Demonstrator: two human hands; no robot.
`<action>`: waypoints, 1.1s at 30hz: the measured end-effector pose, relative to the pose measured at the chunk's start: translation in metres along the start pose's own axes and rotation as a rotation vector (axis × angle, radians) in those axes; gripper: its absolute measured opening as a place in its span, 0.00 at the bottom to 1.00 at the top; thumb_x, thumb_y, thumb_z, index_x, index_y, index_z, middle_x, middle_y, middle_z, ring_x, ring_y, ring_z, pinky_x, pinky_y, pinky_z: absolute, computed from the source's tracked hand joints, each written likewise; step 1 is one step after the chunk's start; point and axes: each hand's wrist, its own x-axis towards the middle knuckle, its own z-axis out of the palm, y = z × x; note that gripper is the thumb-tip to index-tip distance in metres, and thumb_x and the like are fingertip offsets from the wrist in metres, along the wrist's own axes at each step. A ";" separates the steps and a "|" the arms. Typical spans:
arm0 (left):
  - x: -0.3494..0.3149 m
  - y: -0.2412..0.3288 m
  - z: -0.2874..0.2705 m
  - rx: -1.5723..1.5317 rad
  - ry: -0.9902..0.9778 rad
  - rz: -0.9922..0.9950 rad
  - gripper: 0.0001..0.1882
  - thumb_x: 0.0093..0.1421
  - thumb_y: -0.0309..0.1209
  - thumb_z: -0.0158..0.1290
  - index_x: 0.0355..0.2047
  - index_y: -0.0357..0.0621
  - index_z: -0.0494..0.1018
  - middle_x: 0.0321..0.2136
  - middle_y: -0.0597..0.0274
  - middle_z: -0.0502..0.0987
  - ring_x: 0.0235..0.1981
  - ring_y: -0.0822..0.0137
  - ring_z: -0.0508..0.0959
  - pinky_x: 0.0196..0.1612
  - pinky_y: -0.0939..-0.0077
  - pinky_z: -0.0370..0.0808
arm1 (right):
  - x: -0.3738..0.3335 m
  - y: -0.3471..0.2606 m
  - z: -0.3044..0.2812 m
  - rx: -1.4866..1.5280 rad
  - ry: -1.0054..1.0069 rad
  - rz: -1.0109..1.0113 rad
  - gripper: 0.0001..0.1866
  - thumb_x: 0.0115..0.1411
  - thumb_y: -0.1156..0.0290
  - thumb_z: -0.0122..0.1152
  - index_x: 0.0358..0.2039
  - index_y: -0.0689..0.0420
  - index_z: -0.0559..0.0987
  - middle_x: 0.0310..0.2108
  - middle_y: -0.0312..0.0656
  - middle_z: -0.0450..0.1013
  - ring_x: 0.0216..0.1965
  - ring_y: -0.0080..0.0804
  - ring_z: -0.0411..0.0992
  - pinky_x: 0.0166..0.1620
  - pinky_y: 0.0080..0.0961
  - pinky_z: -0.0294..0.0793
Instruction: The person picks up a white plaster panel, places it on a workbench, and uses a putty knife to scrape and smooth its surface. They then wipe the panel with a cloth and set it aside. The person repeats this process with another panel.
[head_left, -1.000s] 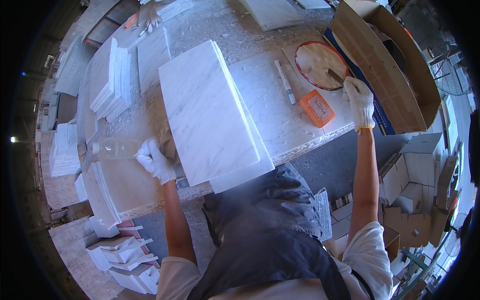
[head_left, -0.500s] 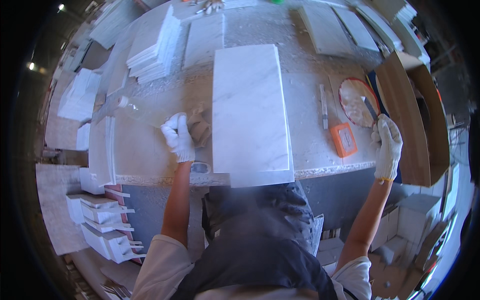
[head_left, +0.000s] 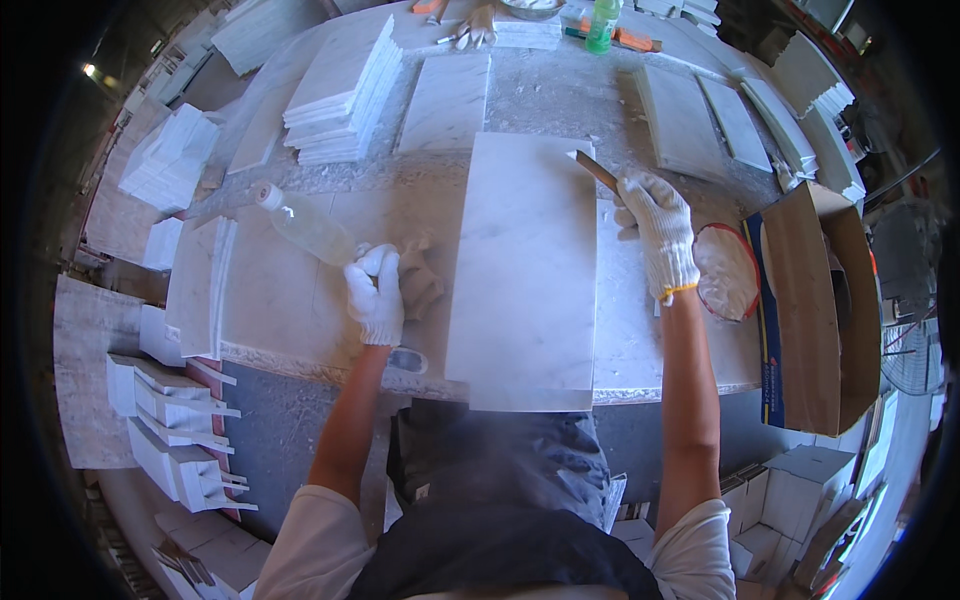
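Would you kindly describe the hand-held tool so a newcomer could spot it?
Start at the large white slab directly in front of the person. Near its upper right edge, the gloved right hand holds a slim tool reaching over it. Its dark blade with a pale tip stands apart from the broad white slab beneath.

cardboard box (head_left: 800,320), right | green bottle (head_left: 602,28), far back | tile stack (head_left: 340,85), left | probably a fan (head_left: 908,352), blurred
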 end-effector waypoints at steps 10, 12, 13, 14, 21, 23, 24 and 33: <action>0.000 0.000 0.002 -0.017 -0.022 0.050 0.16 0.62 0.29 0.64 0.45 0.35 0.73 0.51 0.52 0.76 0.56 0.62 0.74 0.60 0.67 0.68 | 0.024 0.002 0.042 -0.154 -0.056 -0.193 0.11 0.66 0.67 0.63 0.45 0.60 0.83 0.26 0.31 0.72 0.21 0.13 0.65 0.22 0.15 0.64; 0.000 -0.001 0.002 -0.002 -0.016 0.054 0.16 0.62 0.29 0.64 0.45 0.35 0.73 0.51 0.52 0.76 0.56 0.63 0.74 0.60 0.67 0.68 | 0.025 0.002 0.046 -0.292 -0.007 -0.280 0.12 0.63 0.67 0.65 0.44 0.60 0.84 0.30 0.39 0.78 0.27 0.24 0.74 0.32 0.22 0.73; 0.000 -0.001 0.002 0.003 -0.023 0.068 0.16 0.62 0.29 0.64 0.46 0.35 0.73 0.51 0.52 0.76 0.56 0.63 0.74 0.60 0.68 0.68 | 0.025 0.002 0.047 -0.359 0.011 -0.340 0.13 0.62 0.67 0.66 0.44 0.60 0.84 0.32 0.43 0.81 0.30 0.30 0.78 0.37 0.25 0.77; 0.000 -0.002 0.001 0.009 -0.031 0.083 0.16 0.62 0.29 0.64 0.46 0.35 0.73 0.52 0.52 0.76 0.56 0.63 0.74 0.60 0.68 0.68 | 0.024 0.003 0.047 -0.374 0.015 -0.385 0.13 0.62 0.67 0.66 0.44 0.60 0.84 0.34 0.45 0.81 0.32 0.32 0.79 0.39 0.26 0.78; 0.002 -0.011 0.002 0.006 -0.020 0.137 0.17 0.61 0.29 0.65 0.47 0.36 0.73 0.51 0.52 0.77 0.53 0.62 0.77 0.58 0.68 0.71 | 0.013 0.001 0.049 -0.480 0.058 -0.557 0.12 0.63 0.67 0.65 0.44 0.59 0.84 0.37 0.46 0.82 0.35 0.35 0.80 0.42 0.27 0.78; 0.002 -0.012 0.002 0.021 -0.022 0.124 0.18 0.61 0.29 0.65 0.47 0.37 0.73 0.51 0.52 0.77 0.53 0.62 0.77 0.58 0.68 0.71 | 0.010 -0.004 0.048 -0.375 0.065 -0.459 0.13 0.64 0.67 0.65 0.46 0.60 0.83 0.35 0.44 0.82 0.35 0.30 0.79 0.40 0.25 0.78; 0.002 -0.011 0.002 0.026 -0.012 0.120 0.18 0.61 0.30 0.65 0.47 0.37 0.73 0.51 0.52 0.77 0.53 0.62 0.77 0.58 0.68 0.71 | 0.008 -0.006 0.045 -0.267 0.066 -0.364 0.14 0.64 0.67 0.64 0.47 0.61 0.82 0.35 0.43 0.81 0.34 0.27 0.79 0.39 0.23 0.78; 0.000 -0.007 0.002 0.063 0.009 0.128 0.19 0.60 0.32 0.66 0.46 0.35 0.74 0.50 0.53 0.78 0.51 0.62 0.78 0.55 0.67 0.74 | -0.038 0.000 -0.010 0.803 -0.288 0.131 0.15 0.68 0.70 0.61 0.52 0.61 0.77 0.36 0.36 0.74 0.36 0.26 0.73 0.34 0.16 0.74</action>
